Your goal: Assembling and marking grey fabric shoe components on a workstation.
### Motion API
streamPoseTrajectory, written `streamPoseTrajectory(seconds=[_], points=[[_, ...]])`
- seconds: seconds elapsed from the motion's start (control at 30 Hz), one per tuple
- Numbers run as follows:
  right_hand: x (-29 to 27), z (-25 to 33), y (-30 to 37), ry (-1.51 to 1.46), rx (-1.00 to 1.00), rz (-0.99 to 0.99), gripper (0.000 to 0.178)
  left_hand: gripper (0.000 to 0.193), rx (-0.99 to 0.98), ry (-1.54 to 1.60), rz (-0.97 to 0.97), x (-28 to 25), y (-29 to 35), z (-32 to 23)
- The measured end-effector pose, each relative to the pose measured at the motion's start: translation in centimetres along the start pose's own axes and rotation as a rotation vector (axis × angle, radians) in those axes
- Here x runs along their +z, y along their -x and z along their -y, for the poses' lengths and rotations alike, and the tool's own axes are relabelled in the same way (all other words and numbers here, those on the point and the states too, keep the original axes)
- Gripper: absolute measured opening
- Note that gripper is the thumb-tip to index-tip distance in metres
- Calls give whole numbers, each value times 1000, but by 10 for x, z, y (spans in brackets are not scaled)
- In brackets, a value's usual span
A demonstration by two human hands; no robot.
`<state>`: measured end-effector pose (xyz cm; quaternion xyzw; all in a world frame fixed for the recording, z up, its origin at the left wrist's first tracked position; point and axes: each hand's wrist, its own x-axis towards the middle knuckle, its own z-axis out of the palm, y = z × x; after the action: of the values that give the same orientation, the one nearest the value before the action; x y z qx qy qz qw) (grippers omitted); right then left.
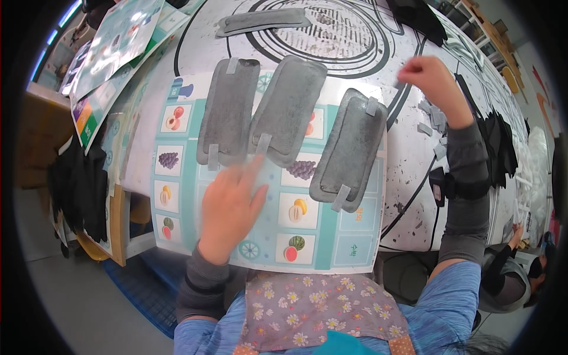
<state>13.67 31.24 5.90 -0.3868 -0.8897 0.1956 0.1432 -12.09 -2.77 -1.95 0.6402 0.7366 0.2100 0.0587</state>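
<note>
Three grey oblong pads lie side by side on a printed sheet with fruit pictures (263, 228): a left pad (228, 109), a middle pad (290, 103) and a right pad (349, 148). Small light-grey tabs are set at their ends. My left hand (234, 204) is over the sheet, slightly blurred, fingers stretched toward the tab (263, 144) at the middle pad's near end. Over the table's right side, my right hand (435, 80) has its fingertips pinched together; what is between them is too small to make out. Near it lies a loose heap of grey tabs (436, 118).
Another grey pad (263, 22) lies at the table's far side. Black cloth pieces (499, 142) are stacked at right, and more black cloth (80, 189) hangs at left. Printed sheets (121, 47) stand at the far left. Another person (509, 275) is at the lower right.
</note>
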Motion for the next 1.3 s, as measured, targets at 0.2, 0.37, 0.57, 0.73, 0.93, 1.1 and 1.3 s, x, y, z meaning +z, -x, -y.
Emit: streamPoseTrajectory(seconds=[0.2,0.37,0.57,0.73,0.93,1.1,1.3], points=[[39,45,-83,-444,-81,227,20,51,-8,-17,29,-3,-3,-3],[71,59,-128,-530,7,388,19,50,-7,-8,29,-1,-4,-5],[99,58,-157,-583,302,610,13,50,-24,22,11,2,-5,-4],[111,52,-165,-577,371,635,11,52,-43,11,6,3,-5,-2],[119,51,-168,-586,367,668,10,53,-46,14,10,1,-5,-1],[114,52,-164,-437,370,671,13,52,-34,30,13,1,-6,-2],[117,53,-161,-420,360,583,10,50,-31,46,14,1,-7,-2]])
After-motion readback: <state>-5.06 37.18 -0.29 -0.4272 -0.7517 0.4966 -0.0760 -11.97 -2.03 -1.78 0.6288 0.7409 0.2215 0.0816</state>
